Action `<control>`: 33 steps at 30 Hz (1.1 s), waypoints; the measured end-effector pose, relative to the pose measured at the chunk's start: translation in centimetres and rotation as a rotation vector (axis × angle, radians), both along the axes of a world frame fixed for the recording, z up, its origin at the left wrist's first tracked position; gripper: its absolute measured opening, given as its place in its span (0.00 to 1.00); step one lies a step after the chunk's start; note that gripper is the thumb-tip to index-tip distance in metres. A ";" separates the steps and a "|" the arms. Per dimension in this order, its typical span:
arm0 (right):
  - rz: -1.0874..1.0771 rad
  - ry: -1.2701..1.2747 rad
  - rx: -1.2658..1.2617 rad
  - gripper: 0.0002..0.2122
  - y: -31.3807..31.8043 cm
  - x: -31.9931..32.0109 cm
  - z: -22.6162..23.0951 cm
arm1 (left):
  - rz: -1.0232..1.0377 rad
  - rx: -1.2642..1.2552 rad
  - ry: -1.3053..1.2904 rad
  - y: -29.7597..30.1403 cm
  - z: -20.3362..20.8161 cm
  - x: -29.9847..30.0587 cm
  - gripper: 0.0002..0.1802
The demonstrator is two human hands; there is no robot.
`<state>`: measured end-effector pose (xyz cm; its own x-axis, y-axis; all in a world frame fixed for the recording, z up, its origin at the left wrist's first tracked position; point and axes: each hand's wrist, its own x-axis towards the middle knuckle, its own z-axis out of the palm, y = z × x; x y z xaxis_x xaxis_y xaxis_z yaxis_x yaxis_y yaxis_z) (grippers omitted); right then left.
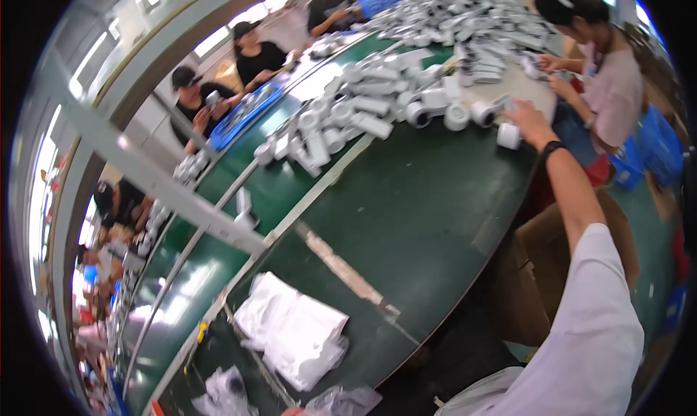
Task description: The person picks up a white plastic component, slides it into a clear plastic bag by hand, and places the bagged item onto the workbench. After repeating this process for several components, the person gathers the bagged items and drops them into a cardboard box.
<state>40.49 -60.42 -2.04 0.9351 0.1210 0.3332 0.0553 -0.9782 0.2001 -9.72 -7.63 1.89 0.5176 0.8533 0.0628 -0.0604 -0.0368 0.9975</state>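
My right hand (532, 124) stretches to the far right end of the green table. Its fingertips meet the grey handle of a white plastic housing (483, 113), a round-barrelled piece with a dark opening. Blur hides whether they grip it. Just below the hand lies another short white cylinder (509, 136). Of my left hand (293, 412) only a sliver of skin shows at the lower edge, beside a clear plastic bag (343, 401); its fingers are hidden. A stack of white plastic bags (294, 329) lies close by, and a bagged piece (225, 393) rests left of it.
A large heap of white housings (348, 100) covers the far table, with more piled behind. A metal post (181, 191) slants across the left. A co-worker (610, 82) sits at the right; several others work along the far side near a blue tray (245, 118). A cardboard box (541, 267) stands below the table edge.
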 end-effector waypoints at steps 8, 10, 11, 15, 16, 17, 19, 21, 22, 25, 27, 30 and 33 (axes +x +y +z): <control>0.579 -0.154 0.135 0.17 5.5 -4.3 4.2 | 0.165 0.134 0.026 0.3 1.3 1.4 0.06; 0.620 -0.059 0.340 0.16 7.4 -8.7 6.7 | 0.104 0.156 -0.026 0.5 1.5 2.1 0.09; 0.587 0.017 0.527 0.15 11.8 -11.8 6.2 | 0.152 0.217 -0.002 -0.1 1.9 2.6 0.07; 0.973 0.384 0.863 0.18 20.7 -22.4 9.0 | 0.170 0.481 0.007 0.9 1.9 3.0 0.06; 1.040 0.565 0.994 0.19 21.8 -24.2 8.0 | 0.162 0.582 0.011 0.8 2.0 3.2 0.06; 1.250 0.593 1.013 0.19 22.8 -25.6 6.7 | 0.157 0.578 -0.006 0.7 1.7 3.6 0.06; 1.318 0.973 1.056 0.18 26.0 -29.4 7.1 | 0.019 0.449 0.055 0.5 1.3 4.1 0.07; 1.429 1.161 1.155 0.17 28.8 -32.1 7.6 | -0.031 0.302 0.042 -0.4 1.4 4.6 0.09; 1.389 1.241 1.221 0.17 29.4 -33.2 7.7 | -0.083 0.224 0.034 -0.9 1.5 4.9 0.10; 1.210 1.385 1.018 0.32 30.6 -34.2 8.9 | -0.167 0.118 0.015 -1.3 1.5 4.9 0.11; 1.126 1.389 0.952 0.35 31.5 -34.0 9.2 | -0.244 -0.063 -0.022 -1.2 1.6 4.6 0.10; 1.056 1.379 0.808 0.40 32.1 -32.3 9.0 | -0.322 -0.051 -0.060 -0.6 1.2 4.3 0.10; 1.104 1.324 0.784 0.36 32.1 -31.3 7.7 | -0.411 -0.088 -0.077 -0.4 1.5 4.0 0.10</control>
